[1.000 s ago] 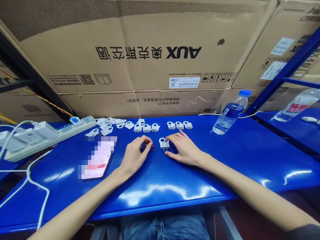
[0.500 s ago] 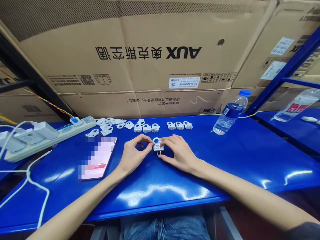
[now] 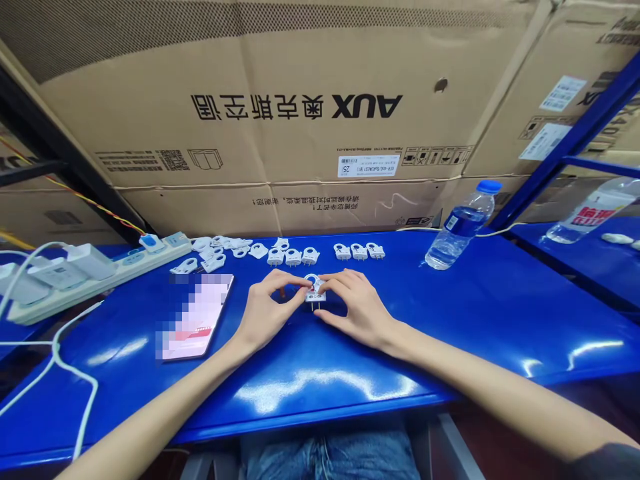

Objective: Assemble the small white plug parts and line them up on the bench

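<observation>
A white plug (image 3: 315, 295) with a ring-shaped handle stands out over the blue table between my hands, its two metal prongs pointing toward me. My left hand (image 3: 273, 303) pinches its left side with thumb and index finger. On the right side, my right hand (image 3: 357, 307) is curled around it, fingertips against the body and thumb down near the prongs. Just beyond my hands, similar ring-handled plugs (image 3: 293, 257) sit in a short row, and three more plugs (image 3: 359, 251) line up to the right.
A loose pile of white plugs (image 3: 227, 245) lies at the back left beside a power strip (image 3: 125, 267) with adapters. A phone (image 3: 197, 327) lies left of my hands. A water bottle (image 3: 463, 223) stands back right. Cardboard boxes (image 3: 300, 60) form the back wall.
The plug has tilted slightly and shifted a little left between my fingers. My left fingertips now reach further over its face. Everything else on the table stays put.
</observation>
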Demonstrator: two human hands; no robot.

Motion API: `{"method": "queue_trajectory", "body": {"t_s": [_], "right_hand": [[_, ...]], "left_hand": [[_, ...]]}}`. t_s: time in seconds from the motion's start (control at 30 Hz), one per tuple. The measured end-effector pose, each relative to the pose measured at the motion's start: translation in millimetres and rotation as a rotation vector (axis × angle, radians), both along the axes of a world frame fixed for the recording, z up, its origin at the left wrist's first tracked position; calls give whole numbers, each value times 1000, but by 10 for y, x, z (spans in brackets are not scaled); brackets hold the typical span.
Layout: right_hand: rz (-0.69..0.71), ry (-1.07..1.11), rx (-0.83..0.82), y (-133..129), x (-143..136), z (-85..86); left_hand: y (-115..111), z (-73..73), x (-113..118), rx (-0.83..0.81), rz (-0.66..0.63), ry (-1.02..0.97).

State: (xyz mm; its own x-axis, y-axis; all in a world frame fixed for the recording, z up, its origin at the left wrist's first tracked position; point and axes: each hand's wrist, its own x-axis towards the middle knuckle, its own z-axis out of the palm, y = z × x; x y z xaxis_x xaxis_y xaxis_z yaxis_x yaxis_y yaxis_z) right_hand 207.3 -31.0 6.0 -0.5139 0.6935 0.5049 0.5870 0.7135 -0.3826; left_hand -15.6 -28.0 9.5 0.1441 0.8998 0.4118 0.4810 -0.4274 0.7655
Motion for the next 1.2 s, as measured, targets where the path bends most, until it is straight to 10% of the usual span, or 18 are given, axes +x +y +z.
{"method": "queue_trajectory", "body": {"t_s": [0.73,1.2], "right_hand": [[-92,54,28,118,20,-54],[-277,-51,65,833,89,-251]], "left_hand": [[4,-59,-4,167,40,274],[33,-175,-53,117,77,579]]}}
